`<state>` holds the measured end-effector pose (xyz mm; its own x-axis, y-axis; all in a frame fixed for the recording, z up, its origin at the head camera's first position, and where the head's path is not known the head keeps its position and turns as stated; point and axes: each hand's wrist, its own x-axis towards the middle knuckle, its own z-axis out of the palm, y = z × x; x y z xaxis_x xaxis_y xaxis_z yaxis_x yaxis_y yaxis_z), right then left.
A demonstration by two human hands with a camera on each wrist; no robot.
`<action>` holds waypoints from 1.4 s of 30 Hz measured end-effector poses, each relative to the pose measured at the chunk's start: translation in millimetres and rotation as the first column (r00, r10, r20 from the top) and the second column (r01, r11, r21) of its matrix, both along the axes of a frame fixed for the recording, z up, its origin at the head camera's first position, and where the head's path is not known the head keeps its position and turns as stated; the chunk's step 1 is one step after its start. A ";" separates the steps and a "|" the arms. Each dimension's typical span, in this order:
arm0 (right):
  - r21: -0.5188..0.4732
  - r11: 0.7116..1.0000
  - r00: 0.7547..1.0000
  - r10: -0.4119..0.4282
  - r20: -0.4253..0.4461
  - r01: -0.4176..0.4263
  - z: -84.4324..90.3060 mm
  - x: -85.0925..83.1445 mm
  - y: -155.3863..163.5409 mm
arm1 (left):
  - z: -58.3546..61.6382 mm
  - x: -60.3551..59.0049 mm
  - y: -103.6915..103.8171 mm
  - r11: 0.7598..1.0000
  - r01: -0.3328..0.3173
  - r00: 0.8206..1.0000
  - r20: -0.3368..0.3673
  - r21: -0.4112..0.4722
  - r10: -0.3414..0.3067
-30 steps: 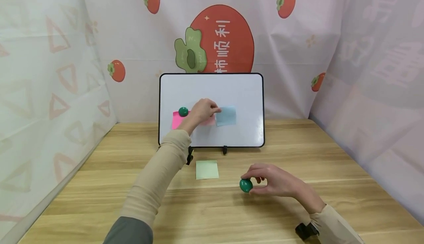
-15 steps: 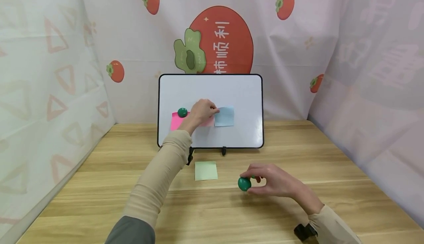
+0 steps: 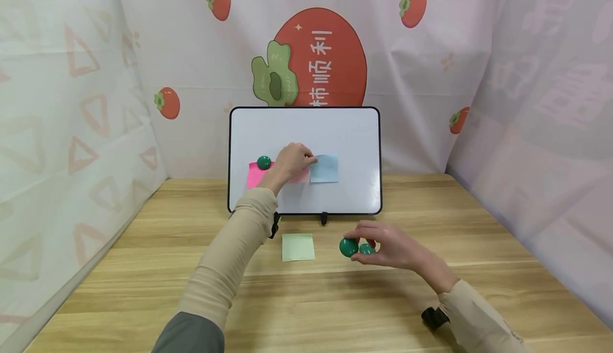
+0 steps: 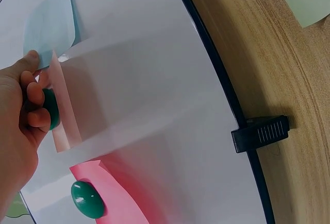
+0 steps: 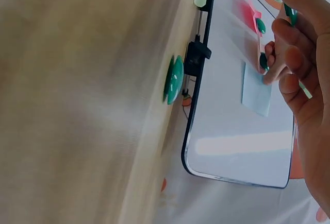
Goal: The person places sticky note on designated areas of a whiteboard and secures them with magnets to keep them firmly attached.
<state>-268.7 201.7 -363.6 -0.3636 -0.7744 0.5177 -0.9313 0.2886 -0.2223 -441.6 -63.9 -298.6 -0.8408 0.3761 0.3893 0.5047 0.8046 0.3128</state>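
My left hand [image 3: 293, 160] is at the whiteboard [image 3: 354, 134], pinching the top left corner of a light blue sticky note [image 3: 325, 169]. Its curled fingers lie close to a green round magnet [image 4: 51, 108] on a pale pink sticky note [image 4: 64, 110], which the hand partly covers in the head view. To the left, another green magnet [image 3: 264, 162] sits at the top of a bright pink note [image 3: 256, 176]. Above the table my right hand [image 3: 390, 245] holds a green magnet [image 3: 348, 247] between thumb and fingertips. A further green magnet [image 5: 175, 80] lies on the table.
A pale green sticky note [image 3: 298, 247] lies on the wooden table [image 3: 306, 310] in front of the board. Black clip feet [image 3: 324, 218] support the board's lower edge. Printed cloth [image 3: 421, 76] stands behind and at both sides.
My right hand has lifted and moved forward and slightly left with its magnet, uncovering the other magnet on the table. The left hand stays at the blue note's corner.
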 end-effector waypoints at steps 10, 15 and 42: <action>-0.075 0.996 0.987 -0.061 -0.149 0.050 14.8 -37.1 -14.5 | -2.4 -1.9 0.3 1.000 0.001 0.999 -0.037 -0.026 -0.002; -0.093 0.992 0.972 -0.103 -0.210 0.085 21.1 -58.0 -21.9 | -2.3 -1.1 0.9 0.999 -0.001 1.000 -0.030 -0.034 0.000; -0.175 0.899 0.878 -0.432 -0.206 0.402 36.3 -144.9 -47.2 | -0.3 -4.8 0.2 0.999 -0.003 1.000 -0.031 -0.041 0.002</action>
<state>-413.6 154.5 -327.3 -0.4950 -0.5023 0.7090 -0.7596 0.6463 -0.0725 -446.5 -63.7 -299.0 -0.8298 0.3901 0.3990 0.5114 0.8179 0.2637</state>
